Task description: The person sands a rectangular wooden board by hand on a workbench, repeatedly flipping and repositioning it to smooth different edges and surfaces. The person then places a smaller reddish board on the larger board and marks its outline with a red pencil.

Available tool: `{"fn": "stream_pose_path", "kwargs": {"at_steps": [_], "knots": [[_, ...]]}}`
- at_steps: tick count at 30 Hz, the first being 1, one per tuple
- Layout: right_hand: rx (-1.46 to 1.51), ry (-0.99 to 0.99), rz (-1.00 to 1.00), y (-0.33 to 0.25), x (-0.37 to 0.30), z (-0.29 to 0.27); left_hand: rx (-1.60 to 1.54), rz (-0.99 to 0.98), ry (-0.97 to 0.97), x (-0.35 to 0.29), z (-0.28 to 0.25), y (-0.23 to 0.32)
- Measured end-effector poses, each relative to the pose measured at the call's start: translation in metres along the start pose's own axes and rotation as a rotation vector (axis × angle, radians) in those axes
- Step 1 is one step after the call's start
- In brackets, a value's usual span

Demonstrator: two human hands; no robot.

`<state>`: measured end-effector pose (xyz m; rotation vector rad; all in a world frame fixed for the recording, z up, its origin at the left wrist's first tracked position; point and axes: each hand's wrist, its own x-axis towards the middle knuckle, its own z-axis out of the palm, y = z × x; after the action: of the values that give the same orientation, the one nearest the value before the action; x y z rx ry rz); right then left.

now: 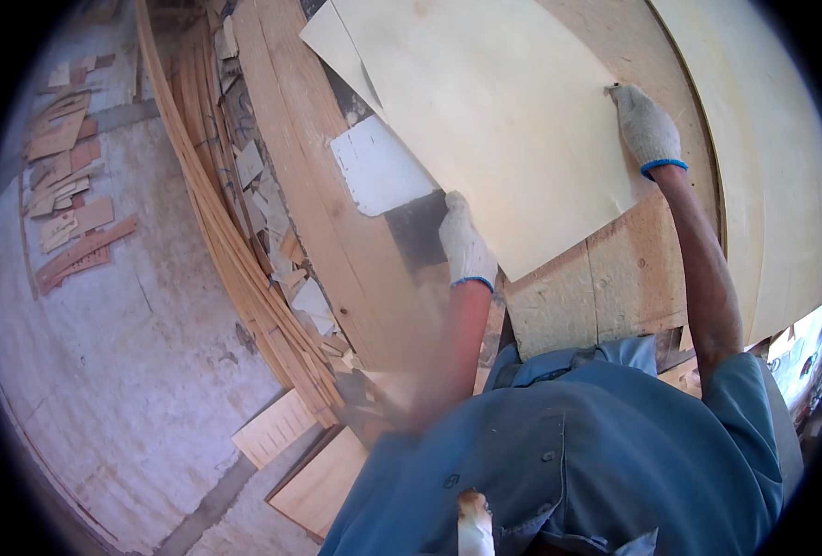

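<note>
A large pale veneer sheet (pixel 503 102) lies at a slant across the bench in front of me, one corner pointing toward my body. My left hand (pixel 467 243), in a white knit glove with a blue cuff, is closed on its left edge near that corner. Farther out, my right hand (pixel 649 128), gloved the same way, is closed at the sheet's right edge. A small dark spot shows at its fingertips, too small to name. Another pale sheet (pixel 338 48) partly shows under the far left edge. Beneath is a brown wooden board (pixel 559 295).
Left of the sheet lie a white panel (pixel 378 167) and a long plank (pixel 323 176). Thin wood strips (pixel 230 250) and scraps run beside the bench. Wood offcuts (pixel 68 185) lie on the floor. Large pale sheets (pixel 770 157) stand at right. A cigarette (pixel 475 528) shows below.
</note>
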<state>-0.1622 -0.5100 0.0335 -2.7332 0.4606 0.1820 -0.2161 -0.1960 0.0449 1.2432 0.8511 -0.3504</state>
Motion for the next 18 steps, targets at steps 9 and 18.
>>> {"fn": "stream_pose_path", "kwargs": {"at_steps": [9, 18], "knots": [[-0.081, 0.004, 0.001, -0.010, 0.012, -0.007, 0.014, 0.013, -0.017, 0.009, 0.007, 0.009], [-0.031, 0.060, -0.100, -0.008, 0.045, -0.002, 0.044, 0.070, -0.114, 0.018, 0.019, 0.034]]}}
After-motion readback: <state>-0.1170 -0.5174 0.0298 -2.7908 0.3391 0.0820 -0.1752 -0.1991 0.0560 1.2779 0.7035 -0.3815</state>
